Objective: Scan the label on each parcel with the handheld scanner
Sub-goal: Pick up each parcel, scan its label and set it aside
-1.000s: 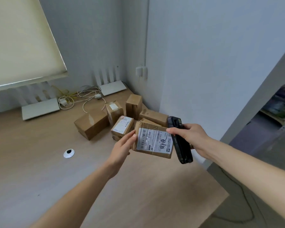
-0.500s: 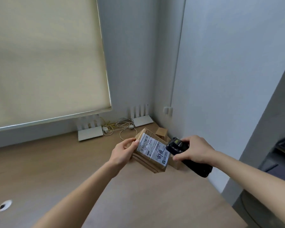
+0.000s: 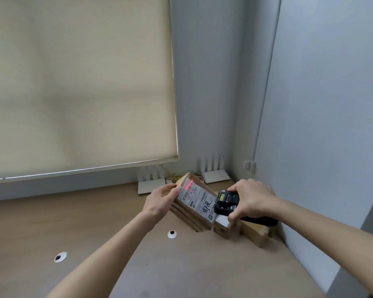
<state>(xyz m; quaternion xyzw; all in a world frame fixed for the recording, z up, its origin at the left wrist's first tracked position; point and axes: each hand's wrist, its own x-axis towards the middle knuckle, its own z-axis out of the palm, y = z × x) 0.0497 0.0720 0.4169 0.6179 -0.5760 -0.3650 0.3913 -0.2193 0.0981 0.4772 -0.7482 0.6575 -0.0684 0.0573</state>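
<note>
My left hand (image 3: pixel 159 201) holds a brown cardboard parcel (image 3: pixel 190 216) by its left edge, tilted so its white label (image 3: pixel 199 200) faces the scanner. My right hand (image 3: pixel 250 198) grips the black handheld scanner (image 3: pixel 226 203), which points at the label from the right. A red scan line (image 3: pixel 189 184) glows across the label's top left corner. Two more parcels (image 3: pixel 254 230) lie on the desk under my right hand, partly hidden by it and by the held parcel.
The wooden desk (image 3: pixel 95 222) has two round cable holes (image 3: pixel 172 234). Two white routers (image 3: pixel 216 176) with tangled cables stand at the back by the wall. A roller blind (image 3: pixel 80 82) covers the window. The desk's right edge (image 3: pixel 306 267) drops off near the wall corner.
The view has tilted upward. Both hands moved the parcel and scanner closer together, the scanner now levelled at the label, and a red scan line has appeared on the label.
</note>
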